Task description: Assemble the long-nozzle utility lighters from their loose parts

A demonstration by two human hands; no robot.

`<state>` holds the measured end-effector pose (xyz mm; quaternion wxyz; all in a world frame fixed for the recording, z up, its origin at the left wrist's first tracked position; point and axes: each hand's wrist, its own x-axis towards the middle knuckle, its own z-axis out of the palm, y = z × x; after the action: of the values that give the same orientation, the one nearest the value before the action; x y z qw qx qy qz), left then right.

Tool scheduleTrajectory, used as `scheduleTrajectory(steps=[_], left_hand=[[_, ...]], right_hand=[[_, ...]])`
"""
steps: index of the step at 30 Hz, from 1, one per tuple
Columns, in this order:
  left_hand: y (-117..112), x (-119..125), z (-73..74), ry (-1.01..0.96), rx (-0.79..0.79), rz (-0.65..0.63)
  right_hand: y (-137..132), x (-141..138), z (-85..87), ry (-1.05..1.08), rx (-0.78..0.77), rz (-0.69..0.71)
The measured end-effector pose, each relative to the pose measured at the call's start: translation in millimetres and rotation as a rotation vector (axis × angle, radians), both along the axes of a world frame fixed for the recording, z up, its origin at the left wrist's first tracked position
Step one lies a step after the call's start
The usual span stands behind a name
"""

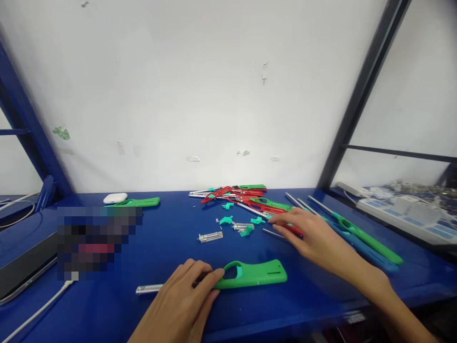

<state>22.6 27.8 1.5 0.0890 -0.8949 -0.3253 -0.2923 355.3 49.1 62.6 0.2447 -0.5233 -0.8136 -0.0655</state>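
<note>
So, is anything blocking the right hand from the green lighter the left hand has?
No, nothing visible. Blue tabletop shows between the right hand and the green lighter held by the left hand; the clear fuel tanks and teal plastic pieces lie farther back.

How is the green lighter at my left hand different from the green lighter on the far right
The near lighter lies crosswise, its tube pointing left; the far-right lighter slants, its tube toward the wall. Your left hand covers the near lighter's middle; no hand holds the far-right lighter, which lies beside a blue lighter. Both have green handles and silvery tubes.
</note>
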Motion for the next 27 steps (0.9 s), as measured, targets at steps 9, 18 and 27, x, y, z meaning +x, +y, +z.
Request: scheduleTrajectory(steps=[9, 18, 27], left_hand=[[1, 0, -0.1, 0.009, 0.053, 0.019], [0, -3, 2.0, 0.089, 0.063, 0.010], [4, -5, 1.1, 0.102, 0.082, 0.012]], right_hand=[[77, -45, 32.4, -0.226, -0.093, 0.354], [85, -46, 1.8, -0.172, -0.088, 0.378], [85, -46, -1.8, -0.100, -0.095, 0.375]])
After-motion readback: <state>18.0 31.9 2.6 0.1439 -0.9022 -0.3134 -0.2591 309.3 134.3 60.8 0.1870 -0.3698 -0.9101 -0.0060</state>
